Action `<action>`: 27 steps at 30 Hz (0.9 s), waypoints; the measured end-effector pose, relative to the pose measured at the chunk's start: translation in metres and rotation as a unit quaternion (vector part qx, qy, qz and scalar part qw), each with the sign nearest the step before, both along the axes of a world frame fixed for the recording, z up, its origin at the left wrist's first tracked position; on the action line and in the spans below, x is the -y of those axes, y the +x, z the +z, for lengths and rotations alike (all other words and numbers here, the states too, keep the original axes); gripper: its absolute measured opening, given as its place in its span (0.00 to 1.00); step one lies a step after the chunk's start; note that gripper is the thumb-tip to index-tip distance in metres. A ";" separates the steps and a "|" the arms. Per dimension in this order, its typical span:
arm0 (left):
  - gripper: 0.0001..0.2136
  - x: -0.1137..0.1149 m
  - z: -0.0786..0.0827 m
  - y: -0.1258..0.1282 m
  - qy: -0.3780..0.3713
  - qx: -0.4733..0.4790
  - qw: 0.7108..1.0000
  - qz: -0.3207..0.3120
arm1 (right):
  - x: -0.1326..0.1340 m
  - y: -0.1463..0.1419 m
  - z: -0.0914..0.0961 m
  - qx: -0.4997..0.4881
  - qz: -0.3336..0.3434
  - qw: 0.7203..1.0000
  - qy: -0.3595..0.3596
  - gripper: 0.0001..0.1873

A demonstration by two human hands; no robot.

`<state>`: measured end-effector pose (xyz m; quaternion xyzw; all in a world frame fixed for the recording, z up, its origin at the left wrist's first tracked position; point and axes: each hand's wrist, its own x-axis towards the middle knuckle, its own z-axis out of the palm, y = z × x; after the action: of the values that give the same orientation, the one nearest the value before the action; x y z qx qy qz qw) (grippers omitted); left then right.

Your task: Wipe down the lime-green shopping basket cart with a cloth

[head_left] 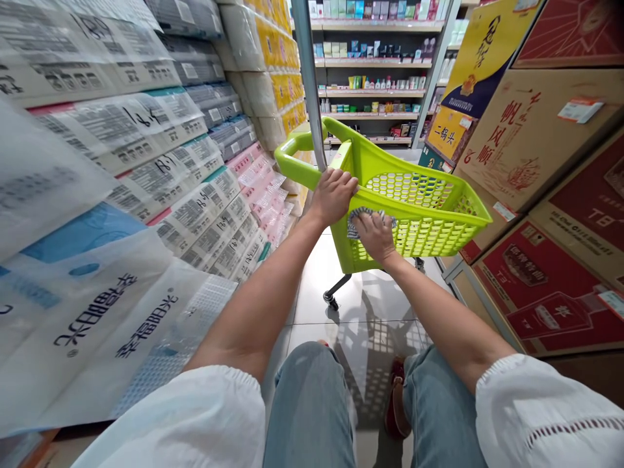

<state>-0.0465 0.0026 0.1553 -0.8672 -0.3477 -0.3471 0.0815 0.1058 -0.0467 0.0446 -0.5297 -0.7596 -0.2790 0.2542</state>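
A lime-green plastic shopping cart stands in the aisle in front of me, its perforated basket showing no goods. My left hand is closed over the basket's near top corner, beside the grey upright post. Lower on the basket's side, my right hand presses a grey-and-white striped cloth against the plastic. The fingers of that hand are bent over the cloth, which bunches out around them. The cart's handle extends to the left of the post.
Stacked packs of paper goods line the left side. Cardboard cartons are piled on the right. Shelves of small boxes and bottles stand at the back. A cart caster rests on the tiled floor, near my knees.
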 end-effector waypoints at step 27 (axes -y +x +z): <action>0.16 -0.002 0.001 -0.018 0.086 -0.101 0.990 0.048 | 0.004 -0.013 0.003 0.040 0.005 0.999 -0.012 0.18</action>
<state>-0.0650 0.0044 0.1566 -0.8698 -0.3477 -0.2823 0.2070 0.0932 -0.0510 0.0474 -0.5176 -0.7751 -0.2891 0.2185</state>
